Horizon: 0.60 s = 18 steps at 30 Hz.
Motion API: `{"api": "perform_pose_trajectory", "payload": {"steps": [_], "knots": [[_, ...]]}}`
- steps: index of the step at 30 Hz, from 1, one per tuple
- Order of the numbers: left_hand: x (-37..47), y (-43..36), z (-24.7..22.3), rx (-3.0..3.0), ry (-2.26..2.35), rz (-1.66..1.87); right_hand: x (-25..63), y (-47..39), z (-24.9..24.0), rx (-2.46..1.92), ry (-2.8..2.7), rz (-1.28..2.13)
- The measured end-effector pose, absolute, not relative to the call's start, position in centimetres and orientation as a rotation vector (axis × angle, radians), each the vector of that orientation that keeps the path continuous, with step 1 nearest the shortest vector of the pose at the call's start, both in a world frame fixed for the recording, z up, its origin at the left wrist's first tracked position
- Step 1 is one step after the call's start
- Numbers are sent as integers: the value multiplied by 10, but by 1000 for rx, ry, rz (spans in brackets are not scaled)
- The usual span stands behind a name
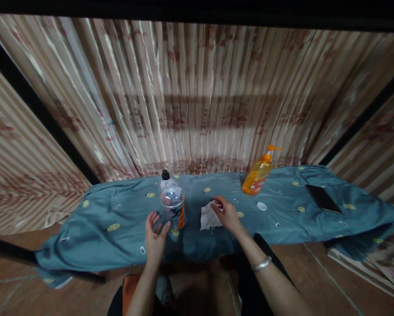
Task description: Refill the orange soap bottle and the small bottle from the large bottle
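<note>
My left hand (pixel 156 229) is beside a clear plastic bottle (pixel 172 202) with a black and orange label. Its fingers are spread and the thumb is near the bottle's lower side; whether they touch I cannot tell. That bottle stands upright with an open mouth. Partly hidden behind it is another clear bottle with a black cap (pixel 165 175). My right hand (pixel 228 215), with a silver bracelet on the wrist, is over the right edge of a crumpled white cloth or tissue (pixel 210 217). Its thumb and forefinger are apart, with nothing visibly held.
An orange pump bottle (pixel 257 176) stands at the back right. A round white lid (pixel 262 206) and a flat black device (pixel 323 199) lie on the blue patterned cloth (pixel 124 245) covering the table. Striped curtains (pixel 197 101) and dark frame bars (pixel 41 105) surround it.
</note>
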State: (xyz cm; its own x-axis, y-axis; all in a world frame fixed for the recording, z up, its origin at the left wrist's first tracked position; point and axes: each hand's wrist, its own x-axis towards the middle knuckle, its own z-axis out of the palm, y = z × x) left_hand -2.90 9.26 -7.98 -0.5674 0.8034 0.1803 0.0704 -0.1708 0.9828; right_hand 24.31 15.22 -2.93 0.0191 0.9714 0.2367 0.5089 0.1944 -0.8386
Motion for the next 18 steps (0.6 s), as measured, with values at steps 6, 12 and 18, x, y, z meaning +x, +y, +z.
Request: {"api": "perform_pose_trajectory", "payload": {"steps": [6, 12, 18], "knots": [[-9, 100, -95, 948, 1584, 1760, 168, 240, 34, -1029, -1487, 1047], [-6, 91, -97, 972, 1598, 1720, 103, 299, 55, -951, -1652, 1312], [-20, 76, -88, 1063, 1534, 1662, 88, 298, 51, -878, -1775, 1356]]}}
